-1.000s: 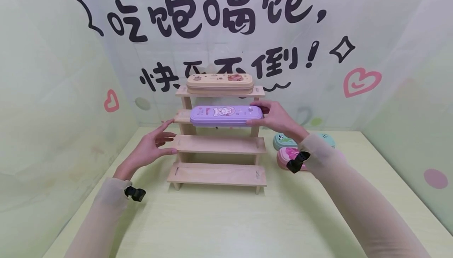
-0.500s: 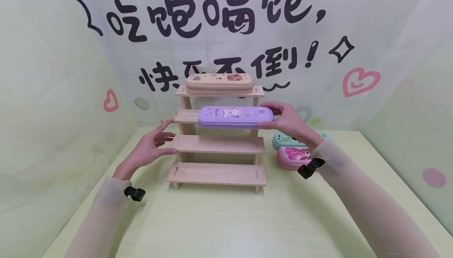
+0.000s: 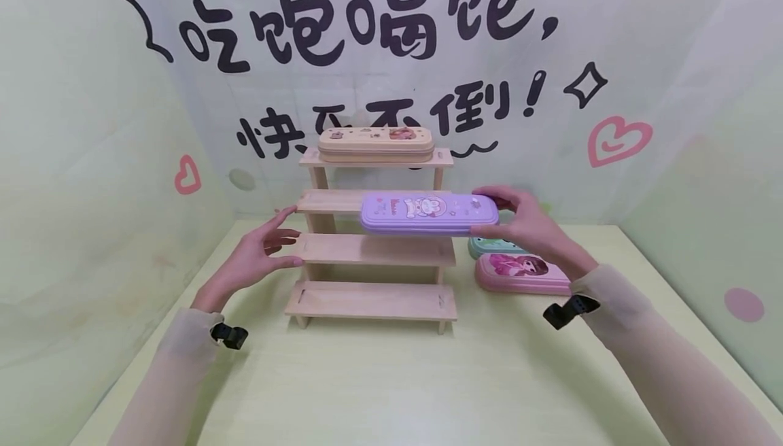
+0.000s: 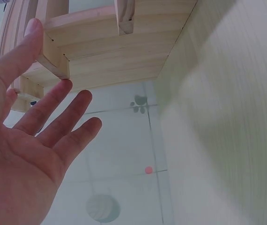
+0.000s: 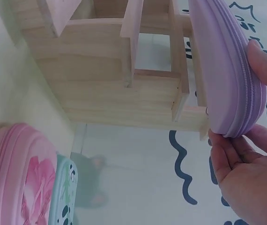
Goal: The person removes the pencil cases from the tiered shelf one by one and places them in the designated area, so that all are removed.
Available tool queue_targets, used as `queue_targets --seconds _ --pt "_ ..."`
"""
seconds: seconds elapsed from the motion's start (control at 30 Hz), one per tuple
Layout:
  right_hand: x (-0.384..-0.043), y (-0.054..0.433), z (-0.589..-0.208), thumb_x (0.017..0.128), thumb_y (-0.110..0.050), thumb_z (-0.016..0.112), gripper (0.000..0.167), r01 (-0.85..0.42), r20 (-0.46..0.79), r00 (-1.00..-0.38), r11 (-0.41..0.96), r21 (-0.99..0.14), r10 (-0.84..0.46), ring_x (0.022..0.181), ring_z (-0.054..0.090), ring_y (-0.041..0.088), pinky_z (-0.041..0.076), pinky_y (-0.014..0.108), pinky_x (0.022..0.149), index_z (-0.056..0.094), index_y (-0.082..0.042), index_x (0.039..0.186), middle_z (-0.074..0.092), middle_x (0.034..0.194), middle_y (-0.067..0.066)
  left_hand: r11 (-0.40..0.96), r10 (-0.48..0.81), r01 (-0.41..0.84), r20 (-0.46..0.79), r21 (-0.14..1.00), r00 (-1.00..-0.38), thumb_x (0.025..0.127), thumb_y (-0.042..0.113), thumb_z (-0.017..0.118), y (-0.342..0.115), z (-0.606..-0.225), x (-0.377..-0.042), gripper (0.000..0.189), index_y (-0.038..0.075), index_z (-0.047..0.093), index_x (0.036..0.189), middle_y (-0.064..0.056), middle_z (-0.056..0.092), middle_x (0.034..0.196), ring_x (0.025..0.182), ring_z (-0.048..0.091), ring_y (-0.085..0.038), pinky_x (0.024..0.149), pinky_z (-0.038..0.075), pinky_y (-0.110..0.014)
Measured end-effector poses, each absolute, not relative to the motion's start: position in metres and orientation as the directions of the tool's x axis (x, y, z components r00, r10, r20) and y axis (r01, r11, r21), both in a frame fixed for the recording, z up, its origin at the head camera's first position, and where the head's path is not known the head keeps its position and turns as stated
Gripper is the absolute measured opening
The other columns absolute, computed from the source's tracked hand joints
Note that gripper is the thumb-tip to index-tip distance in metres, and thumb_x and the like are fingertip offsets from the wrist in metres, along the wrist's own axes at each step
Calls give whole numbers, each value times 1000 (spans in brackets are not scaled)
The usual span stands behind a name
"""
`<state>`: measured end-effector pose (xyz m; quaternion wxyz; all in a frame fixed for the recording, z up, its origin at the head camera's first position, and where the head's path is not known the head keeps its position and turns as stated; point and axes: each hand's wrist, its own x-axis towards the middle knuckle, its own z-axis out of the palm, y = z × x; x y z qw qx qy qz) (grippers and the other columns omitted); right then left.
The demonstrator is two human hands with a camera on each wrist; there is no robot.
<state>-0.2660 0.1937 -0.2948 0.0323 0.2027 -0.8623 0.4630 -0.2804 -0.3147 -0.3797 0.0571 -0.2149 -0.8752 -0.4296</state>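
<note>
While the right hand (image 3: 527, 227) grips a purple zippered case (image 3: 422, 214), the relaxed left hand (image 3: 257, 252) touches a wooden rack's (image 3: 373, 248) edge. Tabletop (image 3: 373, 385) extends in front.

Right grip (image 3: 535, 224) in a pinch, left grip (image 3: 247, 258) spread, both arms (image 3: 673, 357) outstretched

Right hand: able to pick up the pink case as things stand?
Probably not: the right hand grips the purple case, so it would likely need freeing first. The pink case itself looks accessible, with nothing seen lying on it.
</note>
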Motion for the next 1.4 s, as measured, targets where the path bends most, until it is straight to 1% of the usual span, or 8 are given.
queue_targets --seconds 0.17,0.37,0.57,0.67,0.87,0.97,1.27,1.4 --pt "-256 213 -300 86 -24 90 70 -387 248 -915 514 -765 -319 123 54 29 48 37 98 59 -10 148 61 140 10 535 330 417 273 735 -904 86 18 90 -314 -379 -280 105 36 27 168 -19 64 141 130 62 -38 112 46 -58" --pt "-248 238 -310 86 -22 90 67 -400 270 -913 539 -741 -306 117 56 24 50 23 88 61 -13 146 63 136 6 542 322 411 270 733 -907 86 19 90 -314 -379 -280 105 37 27 168 -18 64 141 130 62 -37 113 46 -56" --pt "-238 263 -318 87 -16 89 64 -454 328 -889 539 -710 -319 109 59 17 50 16 84 62 -12 145 66 129 6 552 320 417 278 722 -906 86 19 91 -315 -379 -280 105 36 28 168 -17 65 140 130 62 -37 112 46 -56" --pt "-233 274 -322 86 -10 89 64 -476 345 -877 509 -717 -333 108 60 15 51 16 83 62 -11 145 66 127 6 552 321 419 280 721 -905 86 19 91 -315 -378 -280 105 36 28 168 -18 65 140 130 62 -37 112 46 -56" --pt "-224 291 -329 84 -1 88 67 -515 380 -855 486 -706 -354 111 61 10 49 13 88 61 -6 145 67 129 3 551 324 419 277 722 -904 86 21 90 -314 -378 -280 105 36 27 168 -19 64 141 130 62 -38 112 46 -58" --pt "-221 300 -330 83 3 88 66 -524 391 -849 473 -708 -356 111 62 12 50 13 88 62 -6 143 68 128 4 554 321 415 275 721 -906 86 22 91 -314 -378 -280 105 36 27 168 -18 64 141 131 61 -38 112 46 -59" --pt "-204 328 -336 82 11 84 67 -499 384 -865 470 -729 -323 118 60 9 49 13 89 59 -1 144 59 135 5 546 319 411 272 730 -908 85 22 91 -313 -378 -280 105 38 27 168 -18 64 141 130 62 -37 112 46 -57" --pt "-198 342 -341 83 15 81 68 -490 375 -870 467 -736 -321 118 60 8 51 13 87 58 1 145 62 135 3 558 319 412 272 720 -908 86 23 91 -313 -378 -280 105 37 27 168 -18 64 142 131 61 -38 112 46 -59"
